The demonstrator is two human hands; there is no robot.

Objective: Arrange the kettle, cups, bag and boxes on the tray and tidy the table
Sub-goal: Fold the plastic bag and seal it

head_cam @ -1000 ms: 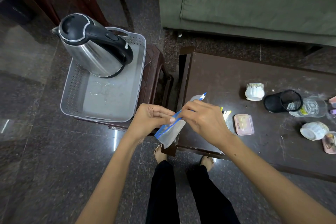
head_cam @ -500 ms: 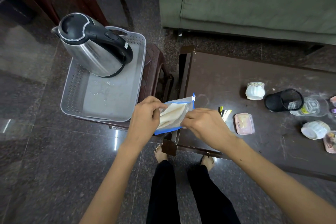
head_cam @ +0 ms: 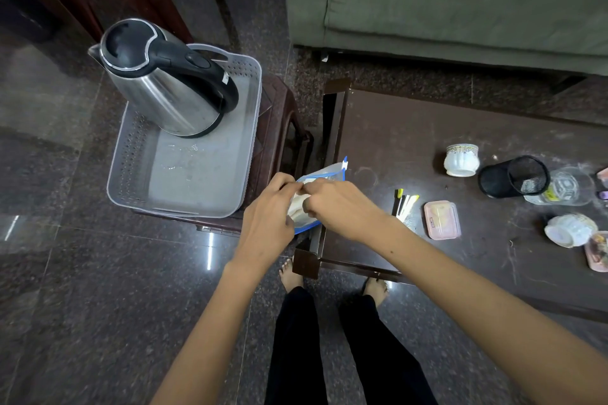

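A steel kettle (head_cam: pixel 164 89) with a black lid and handle stands at the far end of the grey perforated tray (head_cam: pixel 197 184), which sits on a dark stool. Between the tray and the table, my left hand (head_cam: pixel 268 217) and my right hand (head_cam: pixel 339 207) both pinch a clear zip bag (head_cam: pixel 324 174) with a blue edge and pale contents. On the dark table stand a white cup (head_cam: pixel 461 160) upright and a second white cup (head_cam: pixel 569 229) on its side. A pink box (head_cam: pixel 442 220) lies near the front, another pink box (head_cam: pixel 598 251) at the right edge.
A black mesh pen holder (head_cam: pixel 515 176) lies on its side beside a clear glass jar (head_cam: pixel 564 187). A few pens (head_cam: pixel 404 204) lie next to the pink box. A green sofa (head_cam: pixel 460 0) stands behind the table. My bare feet stand at the table's near corner.
The bag turned from edge-on to flat, its pale contents showing. My right hand slid left along its top until the fingertips of both hands meet.
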